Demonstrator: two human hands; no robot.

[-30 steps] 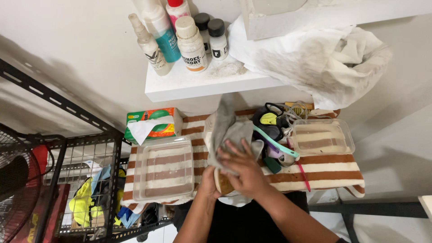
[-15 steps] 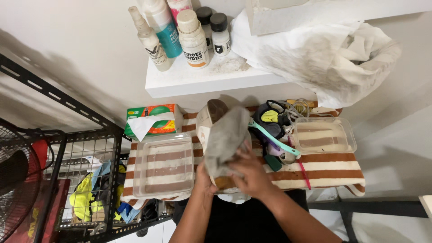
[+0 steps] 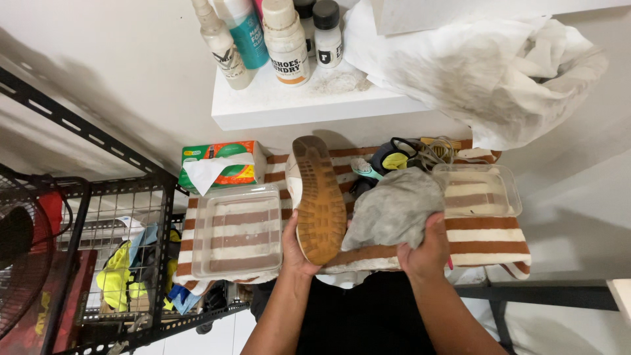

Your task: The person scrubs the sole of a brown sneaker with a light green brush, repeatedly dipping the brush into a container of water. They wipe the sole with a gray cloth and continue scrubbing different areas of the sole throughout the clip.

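left hand [image 3: 297,246] grips upturned shoe [image 3: 318,197] (sole up); right hand [image 3: 426,248] clutches grey cloth [image 3: 394,209].

We see tissue box [image 3: 223,165], two clear trays [image 3: 238,230] on striped towel [image 3: 486,238], bottles [image 3: 286,39] on shelf [image 3: 296,105], wire rack [image 3: 125,243].

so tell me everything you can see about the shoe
The shoe is held sole-up, its tan, ridged rubber-looking outsole facing the camera, with a white edge showing along its left side. It points away from the person, standing tilted over the brown-and-white striped towel. The left hand grips its near end from beneath. A crumpled grey cloth, held by the right hand, lies against its right side. The upper is hidden.
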